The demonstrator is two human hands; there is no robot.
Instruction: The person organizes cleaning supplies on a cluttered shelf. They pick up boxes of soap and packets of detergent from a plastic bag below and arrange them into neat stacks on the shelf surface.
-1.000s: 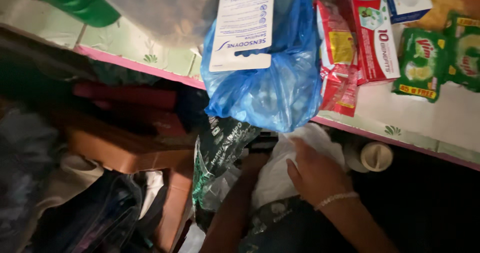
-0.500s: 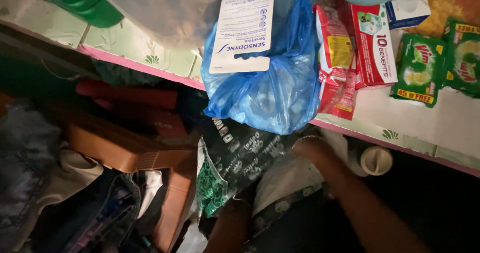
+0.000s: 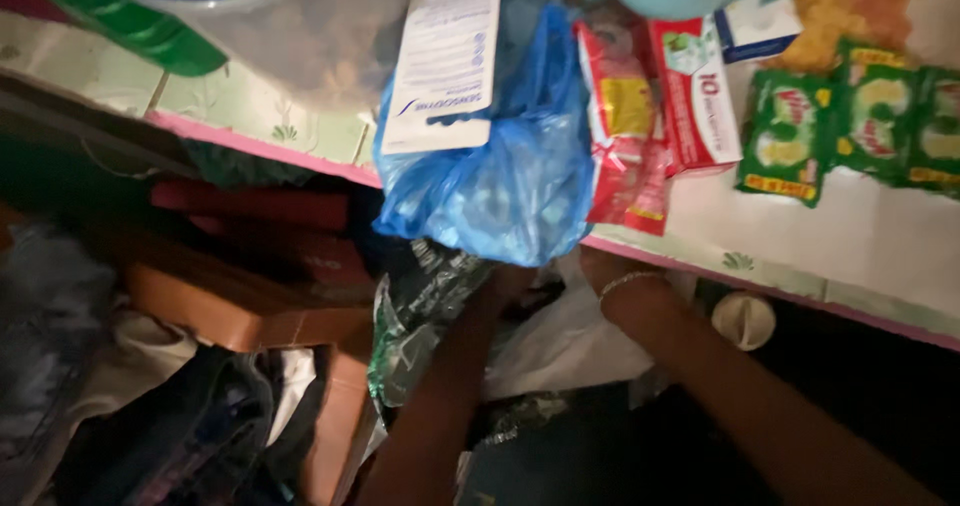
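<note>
Now both forearms reach further in under the tiled counter edge (image 3: 300, 151) than a second ago. Then the right hand lay open on the white bag (image 3: 570, 341); now the right hand (image 3: 600, 266) sits past the bangle wrist, tucked behind the hanging blue plastic bag (image 3: 500, 186), and its grip cannot be told. The left hand (image 3: 505, 281) is also up under that bag, fingers hidden, so open or closed is unclear. The dark green printed bag (image 3: 420, 316) stands just left of the left forearm, touching it, more exposed than before. The white bag lies between the arms, no longer pressed. Judgement: the work has shifted from the white bag to something deeper under the shelf.
</note>
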